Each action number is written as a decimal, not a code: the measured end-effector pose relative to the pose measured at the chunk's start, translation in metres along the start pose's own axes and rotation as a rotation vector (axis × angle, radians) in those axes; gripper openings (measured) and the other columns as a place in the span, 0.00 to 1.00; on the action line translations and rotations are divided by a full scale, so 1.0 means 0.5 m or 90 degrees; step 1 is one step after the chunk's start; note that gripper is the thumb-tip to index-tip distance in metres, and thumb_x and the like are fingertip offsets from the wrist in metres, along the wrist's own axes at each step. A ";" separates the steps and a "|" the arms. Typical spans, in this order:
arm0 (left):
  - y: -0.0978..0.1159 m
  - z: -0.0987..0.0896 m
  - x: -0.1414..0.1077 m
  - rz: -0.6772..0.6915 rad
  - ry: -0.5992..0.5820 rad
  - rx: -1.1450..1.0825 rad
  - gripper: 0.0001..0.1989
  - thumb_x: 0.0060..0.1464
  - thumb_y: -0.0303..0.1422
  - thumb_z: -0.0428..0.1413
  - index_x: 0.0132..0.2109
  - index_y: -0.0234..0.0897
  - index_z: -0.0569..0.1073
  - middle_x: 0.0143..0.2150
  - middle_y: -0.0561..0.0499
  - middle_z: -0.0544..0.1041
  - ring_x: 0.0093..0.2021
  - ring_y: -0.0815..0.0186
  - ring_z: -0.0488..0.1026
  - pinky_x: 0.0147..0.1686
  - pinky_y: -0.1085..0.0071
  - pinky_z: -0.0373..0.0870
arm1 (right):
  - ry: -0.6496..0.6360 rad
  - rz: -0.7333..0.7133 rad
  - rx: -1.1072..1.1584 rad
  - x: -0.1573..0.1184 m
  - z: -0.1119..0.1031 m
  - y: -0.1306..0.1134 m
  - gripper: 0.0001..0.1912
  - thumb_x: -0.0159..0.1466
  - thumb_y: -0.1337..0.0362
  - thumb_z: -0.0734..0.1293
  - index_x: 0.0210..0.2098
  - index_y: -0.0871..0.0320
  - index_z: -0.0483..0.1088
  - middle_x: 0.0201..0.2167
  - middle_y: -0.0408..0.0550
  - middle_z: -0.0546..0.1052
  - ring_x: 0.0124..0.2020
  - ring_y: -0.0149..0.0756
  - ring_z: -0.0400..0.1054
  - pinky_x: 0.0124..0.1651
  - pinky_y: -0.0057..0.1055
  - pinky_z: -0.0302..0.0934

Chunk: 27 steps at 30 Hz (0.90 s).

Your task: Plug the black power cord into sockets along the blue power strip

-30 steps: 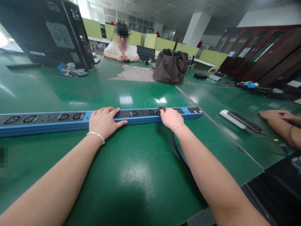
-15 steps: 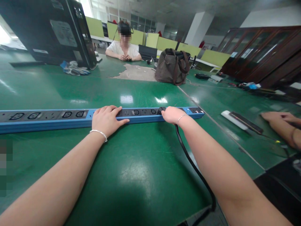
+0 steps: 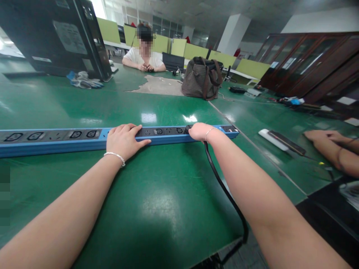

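A long blue power strip (image 3: 56, 145) with black sockets lies across the green table. My left hand (image 3: 123, 140) grips it near its middle, fingers over the sockets and thumb along the front side. Toward the strip's right end, my right hand (image 3: 201, 131) is closed around a black power plug (image 3: 187, 129) at a socket. How deep the plug sits is hidden by my fingers. From under that hand a black cable (image 3: 215, 172) runs down past the table's front edge.
A black computer case (image 3: 73, 41) and gloves (image 3: 84, 80) stand at the back left. A brown bag (image 3: 198, 78) sits beyond the strip. One person (image 3: 144, 59) sits opposite; another person's hands (image 3: 322, 136) rest at right, near a white and black bar (image 3: 280, 142).
The view has shifted slightly, so everything appears a little further left. Both hands keep their places on the strip and the plug.
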<state>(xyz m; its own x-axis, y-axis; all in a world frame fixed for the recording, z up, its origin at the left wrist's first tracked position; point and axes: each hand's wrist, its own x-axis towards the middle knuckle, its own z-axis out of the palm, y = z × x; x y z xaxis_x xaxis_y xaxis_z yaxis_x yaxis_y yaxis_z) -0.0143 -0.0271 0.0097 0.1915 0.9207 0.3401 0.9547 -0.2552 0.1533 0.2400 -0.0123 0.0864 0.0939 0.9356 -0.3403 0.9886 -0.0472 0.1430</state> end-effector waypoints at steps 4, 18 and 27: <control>-0.001 0.001 0.000 -0.006 0.000 -0.015 0.34 0.51 0.56 0.47 0.59 0.41 0.67 0.59 0.44 0.69 0.59 0.51 0.62 0.58 0.57 0.52 | -0.041 -0.019 -0.054 -0.004 -0.021 -0.006 0.16 0.59 0.69 0.59 0.31 0.67 0.78 0.24 0.58 0.78 0.35 0.47 0.75 0.42 0.40 0.67; -0.006 0.009 0.002 0.008 0.019 0.002 0.33 0.52 0.55 0.48 0.58 0.39 0.69 0.57 0.43 0.70 0.57 0.51 0.63 0.55 0.56 0.55 | 0.209 0.113 0.120 -0.032 0.070 -0.024 0.22 0.66 0.60 0.54 0.44 0.66 0.74 0.45 0.66 0.76 0.46 0.45 0.73 0.46 0.36 0.64; -0.003 0.007 0.002 0.012 0.021 0.029 0.32 0.51 0.55 0.49 0.57 0.41 0.68 0.57 0.46 0.71 0.57 0.53 0.64 0.55 0.58 0.56 | 0.421 0.140 0.161 -0.034 0.133 -0.016 0.23 0.66 0.54 0.54 0.39 0.62 0.75 0.44 0.60 0.76 0.48 0.47 0.69 0.48 0.36 0.62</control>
<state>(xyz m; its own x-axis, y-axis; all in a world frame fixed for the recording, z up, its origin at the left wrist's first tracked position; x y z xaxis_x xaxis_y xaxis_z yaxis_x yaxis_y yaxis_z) -0.0147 -0.0247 0.0065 0.2022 0.9056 0.3727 0.9606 -0.2576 0.1047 0.2384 -0.0512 0.0294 0.2819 0.9069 0.3132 0.9594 -0.2630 -0.1021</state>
